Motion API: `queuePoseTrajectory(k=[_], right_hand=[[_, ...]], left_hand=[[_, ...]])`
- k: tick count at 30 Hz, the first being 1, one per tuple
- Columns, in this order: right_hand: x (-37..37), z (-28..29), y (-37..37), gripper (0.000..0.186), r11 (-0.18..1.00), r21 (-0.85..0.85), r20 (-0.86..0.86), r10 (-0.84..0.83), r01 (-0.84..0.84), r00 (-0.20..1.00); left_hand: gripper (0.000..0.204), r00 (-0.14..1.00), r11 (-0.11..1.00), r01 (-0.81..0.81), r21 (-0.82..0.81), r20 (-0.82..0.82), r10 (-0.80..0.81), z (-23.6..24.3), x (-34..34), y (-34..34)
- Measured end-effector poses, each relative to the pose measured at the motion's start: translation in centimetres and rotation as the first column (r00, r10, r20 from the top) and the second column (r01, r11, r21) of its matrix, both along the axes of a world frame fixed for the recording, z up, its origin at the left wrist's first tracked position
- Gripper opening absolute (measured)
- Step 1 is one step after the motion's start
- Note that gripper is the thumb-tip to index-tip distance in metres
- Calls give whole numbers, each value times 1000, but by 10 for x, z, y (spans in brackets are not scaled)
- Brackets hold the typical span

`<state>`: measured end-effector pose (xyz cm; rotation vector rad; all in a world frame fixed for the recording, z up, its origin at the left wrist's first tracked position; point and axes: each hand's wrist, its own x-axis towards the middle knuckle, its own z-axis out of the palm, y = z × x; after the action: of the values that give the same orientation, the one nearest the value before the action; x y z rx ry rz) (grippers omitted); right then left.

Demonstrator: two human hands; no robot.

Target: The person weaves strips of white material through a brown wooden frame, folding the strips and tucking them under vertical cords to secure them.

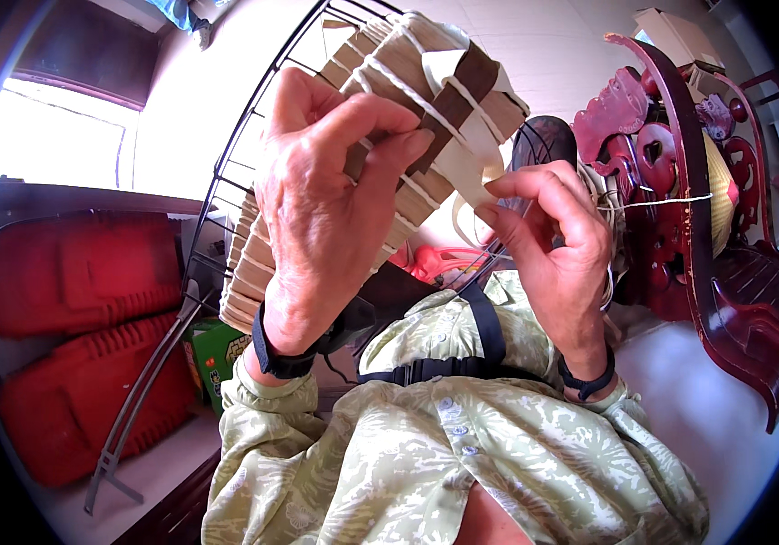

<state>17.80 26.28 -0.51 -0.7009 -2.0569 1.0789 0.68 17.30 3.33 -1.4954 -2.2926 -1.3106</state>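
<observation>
Strips [435, 173] on rack [217, 170], chair [694, 182] right

Beside the left hand [326, 191], the woven panel [249, 272] is beige and brown; at the right hand [560, 238], the strip [464, 173] is cream. Below both hands, the shirt [544, 436] is pale green, white-leaf patterned.

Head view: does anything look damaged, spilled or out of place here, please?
Only one thing stands out: the curved edge of the carved furniture, at the right, has pale marks, as if its finish is worn. I see no spill. The pale strip sticks out, but the right hand pinches it.
</observation>
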Motion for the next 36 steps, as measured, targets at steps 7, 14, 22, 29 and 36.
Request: queuePoseTrajectory(k=[7, 14, 22, 29, 36], right_hand=[[-8, -13, -1, 17, 999, 46, -54, -10, 12, 998], [-9, -9, -4, 24, 999, -8, 19, -46, 47, 999], [-11, -24, -1, 31, 675, -710, -265, 8, -201, 964], [-10, -37, -3, 22, 982, -176, -187, 31, -64, 982], [-15, -38, -14, 15, 915, -399, -303, -78, -52, 950]], left_hand=[[15, 998, 999, 29, 31, -55, -27, -2, -4, -5], [15, 1000, 1000, 18, 21, -18, -18, -2, -5, -8], [14, 999, 1000, 10, -1, 35, -10, 2, -3, -9], [15, 999, 1000, 17, 9, 46, -18, 6, -5, -14], [16, 999, 1000, 16, -11, 36, -15, 4, -3, -16]])
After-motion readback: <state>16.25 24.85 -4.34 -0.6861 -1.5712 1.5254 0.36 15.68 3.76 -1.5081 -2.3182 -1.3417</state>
